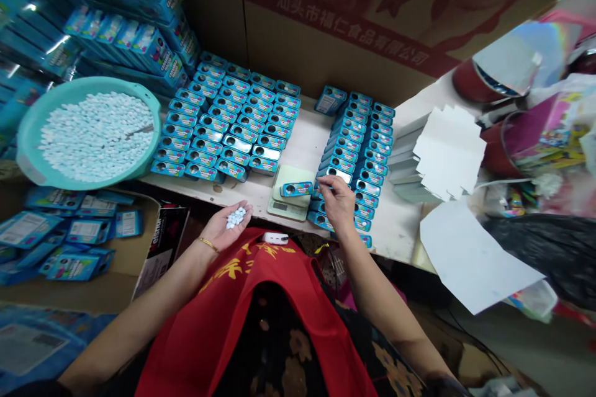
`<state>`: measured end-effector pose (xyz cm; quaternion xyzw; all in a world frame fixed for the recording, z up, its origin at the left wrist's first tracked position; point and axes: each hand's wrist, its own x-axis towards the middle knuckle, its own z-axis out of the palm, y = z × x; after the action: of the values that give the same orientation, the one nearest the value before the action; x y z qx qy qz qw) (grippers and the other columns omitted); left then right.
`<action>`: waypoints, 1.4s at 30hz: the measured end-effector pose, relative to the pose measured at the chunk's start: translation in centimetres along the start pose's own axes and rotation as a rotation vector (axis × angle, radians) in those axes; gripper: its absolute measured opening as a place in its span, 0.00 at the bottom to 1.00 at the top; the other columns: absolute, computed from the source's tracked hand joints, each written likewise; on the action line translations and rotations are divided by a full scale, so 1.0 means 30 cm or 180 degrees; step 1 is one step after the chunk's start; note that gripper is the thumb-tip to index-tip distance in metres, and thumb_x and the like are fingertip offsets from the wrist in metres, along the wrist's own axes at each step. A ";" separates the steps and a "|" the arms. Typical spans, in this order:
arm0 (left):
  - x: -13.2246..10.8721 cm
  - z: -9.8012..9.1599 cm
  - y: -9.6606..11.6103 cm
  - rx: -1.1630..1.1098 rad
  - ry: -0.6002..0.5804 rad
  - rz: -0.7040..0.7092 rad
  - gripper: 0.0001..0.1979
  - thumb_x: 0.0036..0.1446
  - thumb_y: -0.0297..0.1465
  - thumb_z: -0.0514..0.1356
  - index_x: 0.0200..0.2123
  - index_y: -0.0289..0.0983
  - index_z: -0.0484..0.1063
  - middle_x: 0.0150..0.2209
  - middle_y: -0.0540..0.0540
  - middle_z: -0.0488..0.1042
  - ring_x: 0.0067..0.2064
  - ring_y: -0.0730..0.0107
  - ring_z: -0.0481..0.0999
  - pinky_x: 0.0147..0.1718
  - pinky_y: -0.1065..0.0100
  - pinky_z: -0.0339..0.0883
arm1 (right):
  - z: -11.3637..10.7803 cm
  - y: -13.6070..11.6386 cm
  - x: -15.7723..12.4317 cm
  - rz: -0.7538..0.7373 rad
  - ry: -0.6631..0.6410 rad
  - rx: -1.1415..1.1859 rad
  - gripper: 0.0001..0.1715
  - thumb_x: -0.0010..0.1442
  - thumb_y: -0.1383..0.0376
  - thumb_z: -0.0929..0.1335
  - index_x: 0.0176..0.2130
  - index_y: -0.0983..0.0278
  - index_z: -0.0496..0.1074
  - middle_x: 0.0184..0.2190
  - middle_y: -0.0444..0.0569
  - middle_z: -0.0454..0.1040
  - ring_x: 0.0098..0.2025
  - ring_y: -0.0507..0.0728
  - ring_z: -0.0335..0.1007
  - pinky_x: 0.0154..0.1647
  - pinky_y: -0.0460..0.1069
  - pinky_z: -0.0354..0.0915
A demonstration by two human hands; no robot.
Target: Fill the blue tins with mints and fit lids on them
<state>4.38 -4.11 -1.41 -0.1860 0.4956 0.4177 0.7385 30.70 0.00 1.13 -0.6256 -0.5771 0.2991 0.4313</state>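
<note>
My left hand (pixel 224 227) is palm up and cupped around a small heap of pale blue and white candies (pixel 236 218). My right hand (pixel 338 200) has its thumb and fingertips pinched together, just right of a blue candy tin (pixel 297 189). Whatever sits in that pinch is too small to make out. The tin rests on a pale kitchen scale (pixel 287 209), whose display faces me. Rows of blue tins (pixel 341 152) run behind and beside my right hand. At the left, a turquoise basin (pixel 156 130) holds a mass of similar candies, with a scoop handle partly buried in them.
More rows of tins (pixel 228 121) stand left of the scale on the white table (pixel 302 136). Stacked white cartons (pixel 449 155) are to the right. Lower left, a cardboard box (pixel 133 254) contains blue packs. A large printed carton (pixel 326 31) walls off the back.
</note>
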 end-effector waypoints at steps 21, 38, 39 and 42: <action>0.005 -0.025 0.031 -0.0067 0.0282 0.0152 0.08 0.52 0.20 0.52 0.35 0.27 0.69 0.31 0.38 0.73 0.36 0.65 0.75 0.33 0.69 0.73 | -0.032 0.094 0.023 -0.0625 -0.0880 -0.1348 0.28 0.49 0.61 0.67 0.50 0.61 0.62 0.50 0.52 0.61 0.52 0.59 0.55 0.52 0.57 0.54; 0.000 -0.096 0.049 -0.0408 0.0356 0.0199 0.09 0.52 0.20 0.52 0.37 0.28 0.70 0.30 0.39 0.74 0.34 0.65 0.75 0.33 0.67 0.73 | 0.064 0.039 0.013 -0.0879 -0.1854 -0.1961 0.23 0.51 0.68 0.64 0.48 0.63 0.63 0.42 0.52 0.66 0.42 0.60 0.59 0.45 0.54 0.59; -0.005 -0.105 0.052 -0.0449 0.0348 0.0205 0.09 0.52 0.19 0.52 0.37 0.28 0.70 0.30 0.39 0.74 0.34 0.66 0.75 0.33 0.67 0.73 | 0.087 0.021 0.000 -0.0953 -0.1900 -0.1945 0.22 0.51 0.66 0.64 0.48 0.63 0.63 0.40 0.52 0.66 0.41 0.59 0.59 0.44 0.54 0.59; -0.018 -0.132 0.064 -0.0481 0.0369 0.0234 0.09 0.51 0.19 0.52 0.36 0.28 0.70 0.30 0.38 0.74 0.33 0.65 0.75 0.32 0.68 0.73 | 0.215 -0.050 -0.046 -0.1142 -0.2044 -0.1852 0.21 0.53 0.63 0.64 0.47 0.63 0.62 0.39 0.52 0.66 0.41 0.59 0.59 0.42 0.53 0.61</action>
<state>0.48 -5.96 -2.39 -0.2467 0.5111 0.4692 0.6766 24.17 -0.15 -0.60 -0.4867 -0.8403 0.2240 0.0825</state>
